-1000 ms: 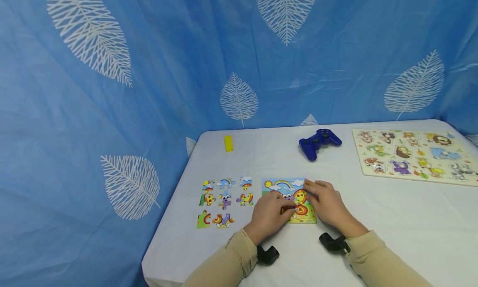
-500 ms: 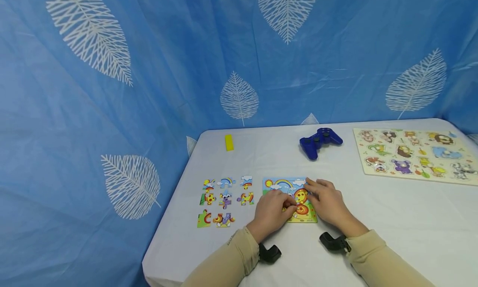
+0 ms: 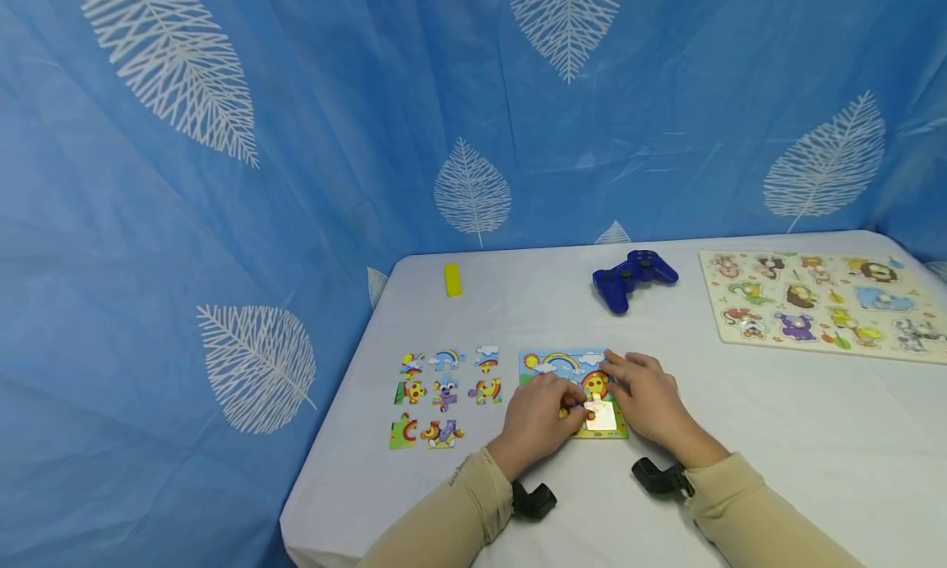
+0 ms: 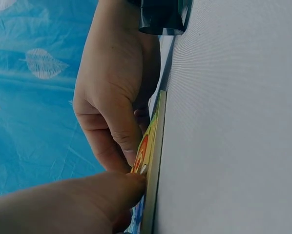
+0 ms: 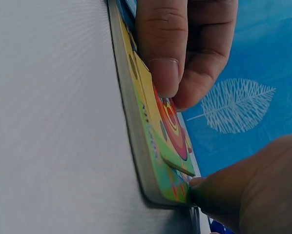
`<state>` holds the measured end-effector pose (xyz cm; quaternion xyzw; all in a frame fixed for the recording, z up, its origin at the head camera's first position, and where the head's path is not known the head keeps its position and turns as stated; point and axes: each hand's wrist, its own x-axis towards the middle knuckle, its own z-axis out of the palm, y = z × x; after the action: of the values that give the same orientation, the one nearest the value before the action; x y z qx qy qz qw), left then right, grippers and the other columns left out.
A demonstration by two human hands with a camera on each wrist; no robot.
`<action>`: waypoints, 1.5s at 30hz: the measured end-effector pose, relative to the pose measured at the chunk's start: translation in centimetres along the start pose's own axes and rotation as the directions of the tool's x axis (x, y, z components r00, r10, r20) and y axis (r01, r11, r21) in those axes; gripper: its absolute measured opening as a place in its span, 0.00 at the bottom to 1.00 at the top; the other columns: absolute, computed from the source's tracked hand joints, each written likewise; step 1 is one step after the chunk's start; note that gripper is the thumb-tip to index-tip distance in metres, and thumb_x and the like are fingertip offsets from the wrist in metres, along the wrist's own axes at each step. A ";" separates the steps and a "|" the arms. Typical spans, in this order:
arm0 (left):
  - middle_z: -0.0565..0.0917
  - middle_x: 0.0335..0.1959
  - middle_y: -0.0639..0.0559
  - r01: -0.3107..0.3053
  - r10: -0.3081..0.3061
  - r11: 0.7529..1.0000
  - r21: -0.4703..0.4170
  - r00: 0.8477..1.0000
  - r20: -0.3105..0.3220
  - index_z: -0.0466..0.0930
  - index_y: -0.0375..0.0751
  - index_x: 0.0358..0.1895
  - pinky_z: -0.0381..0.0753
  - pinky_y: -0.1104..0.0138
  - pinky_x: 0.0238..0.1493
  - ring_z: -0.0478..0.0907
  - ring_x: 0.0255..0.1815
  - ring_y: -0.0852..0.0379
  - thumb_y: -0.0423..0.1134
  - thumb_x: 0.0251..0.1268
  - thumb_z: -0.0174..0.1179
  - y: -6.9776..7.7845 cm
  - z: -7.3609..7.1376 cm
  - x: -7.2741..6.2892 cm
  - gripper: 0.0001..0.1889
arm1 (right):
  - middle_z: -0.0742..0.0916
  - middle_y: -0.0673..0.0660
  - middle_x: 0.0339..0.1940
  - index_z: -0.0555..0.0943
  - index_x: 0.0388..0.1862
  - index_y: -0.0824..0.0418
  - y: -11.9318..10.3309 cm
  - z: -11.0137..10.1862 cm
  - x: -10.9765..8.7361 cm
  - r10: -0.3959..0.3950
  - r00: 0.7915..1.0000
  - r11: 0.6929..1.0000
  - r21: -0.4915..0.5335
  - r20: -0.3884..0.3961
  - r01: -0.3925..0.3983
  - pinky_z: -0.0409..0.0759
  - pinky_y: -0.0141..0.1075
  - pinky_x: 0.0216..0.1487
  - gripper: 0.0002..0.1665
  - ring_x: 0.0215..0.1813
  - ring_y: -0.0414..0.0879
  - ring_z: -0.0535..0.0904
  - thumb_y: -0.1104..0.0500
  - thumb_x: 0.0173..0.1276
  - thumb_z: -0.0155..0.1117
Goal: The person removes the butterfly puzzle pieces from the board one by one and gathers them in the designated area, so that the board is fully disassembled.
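Note:
In the head view, a puzzle board (image 3: 602,436) with a sun-and-rainbow picture lies on the white table. My left hand (image 3: 538,408) reaches over its lower middle and pinches a jigsaw piece (image 3: 601,417) at the lower right of the picture. That piece shines white with glare from above. In the right wrist view its yellow-and-red face sits tilted, with one edge raised over the board's green border. My right hand (image 3: 649,395) rests along the board's right side, fingertips at the upper corner and thumb against the edge. My left palm hides the picture's lower left.
Several loose jigsaw pieces (image 3: 445,394) lie in rows left of the board. Behind stand a yellow block (image 3: 453,280) and a blue game controller (image 3: 635,279). An animal peg puzzle (image 3: 821,305) lies at the right. A blue leaf-print curtain (image 3: 370,140) hangs behind the table.
The lower-right jigsaw piece has tilted under my left fingers, and its printed face now gleams white. My right hand has stayed at the board's edge.

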<state>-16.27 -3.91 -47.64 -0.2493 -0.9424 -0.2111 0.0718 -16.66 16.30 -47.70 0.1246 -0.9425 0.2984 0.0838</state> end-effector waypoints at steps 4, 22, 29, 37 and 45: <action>0.80 0.33 0.68 0.012 -0.012 1.000 -0.011 1.000 0.000 0.86 0.58 0.42 0.70 0.77 0.36 0.73 0.35 0.71 0.53 0.67 0.70 0.0 0.0 0.1 0.08 | 0.79 0.64 0.71 0.82 0.63 0.67 0.0 0.0 0.1 0.000 1.000 1.000 0.000 -0.002 0.000 0.67 0.72 0.56 0.23 0.72 0.69 0.69 0.67 0.69 0.65; 0.84 0.33 0.64 -0.015 0.006 0.936 -0.351 1.000 -0.027 0.84 0.52 0.40 0.74 0.80 0.37 0.75 0.33 0.74 0.42 0.67 0.70 0.0 -0.3 -0.4 0.04 | 0.80 0.65 0.70 0.78 0.68 0.67 -0.3 -0.1 0.0 0.018 1.000 1.000 0.021 -0.001 -0.018 0.65 0.73 0.59 0.28 0.72 0.70 0.69 0.66 0.70 0.66; 0.85 0.32 0.60 0.008 -0.016 0.858 -0.514 1.000 -0.011 0.85 0.47 0.38 0.78 0.78 0.33 0.76 0.30 0.76 0.37 0.67 0.69 0.2 -0.6 -0.5 0.02 | 0.81 0.65 0.69 0.78 0.68 0.67 -0.2 -0.1 0.0 0.017 1.000 1.000 0.020 -0.001 -0.016 0.65 0.73 0.59 0.28 0.72 0.70 0.69 0.66 0.70 0.65; 0.87 0.37 0.56 0.107 -0.028 0.722 -0.684 0.992 0.127 0.88 0.49 0.44 0.81 0.69 0.35 0.81 0.33 0.64 0.39 0.70 0.67 -2.4 -4.8 -2.1 0.04 | 0.79 0.65 0.70 0.77 0.69 0.67 -0.1 -0.1 -0.2 0.015 1.000 1.000 0.022 0.010 -0.016 0.65 0.73 0.60 0.28 0.72 0.71 0.68 0.65 0.70 0.65; 0.85 0.34 0.53 0.325 -0.158 0.798 -0.507 0.926 0.344 0.89 0.43 0.41 0.79 0.65 0.36 0.78 0.31 0.57 0.36 0.68 0.64 -7.9 -9.8 -4.3 0.05 | 0.78 0.64 0.72 0.77 0.69 0.67 0.0 -0.2 -0.2 0.023 1.000 0.999 0.033 0.017 -0.023 0.64 0.72 0.62 0.28 0.73 0.70 0.67 0.66 0.70 0.65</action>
<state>-16.21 -16.31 -42.71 -0.1634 -0.8645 -0.4449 -0.1674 -16.48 16.41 -47.55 0.1177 -0.9394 0.3141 0.0705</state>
